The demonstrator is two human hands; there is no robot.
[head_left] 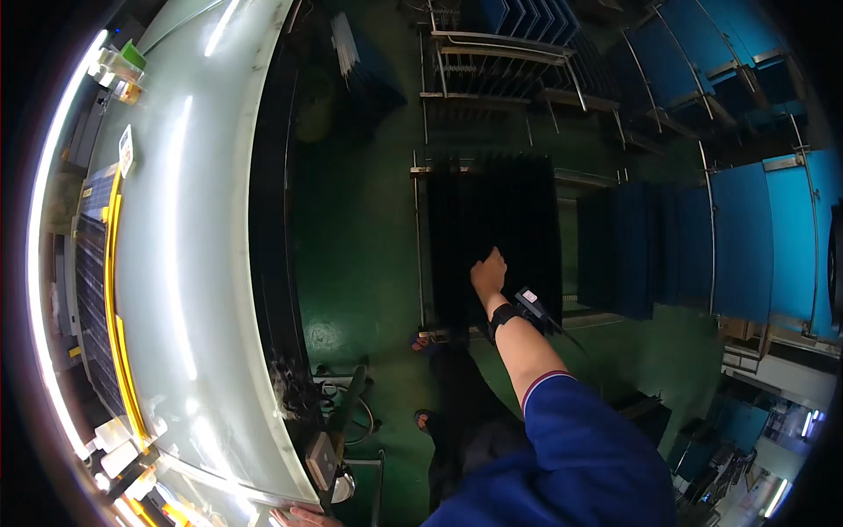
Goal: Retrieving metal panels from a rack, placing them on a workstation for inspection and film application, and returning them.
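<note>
My right hand reaches forward over a rack of dark, closely spaced upright panels. Its fingers are curled closed near the panels' top edges. Whether a panel edge is between them is lost in the dark. A black strap with a small box-shaped device is on that wrist, and a cable trails from it. Only part of my left hand shows, at the lower edge of the picture. Its fingers lie stretched out at the near corner of a long, pale, glossy tabletop.
Beyond the dark panels stands a metal rack with blue-edged sheets. More racks with blue panels line the right side. Yellow-edged frames lie along the table's far left. A wheeled metal stand sits on the green floor.
</note>
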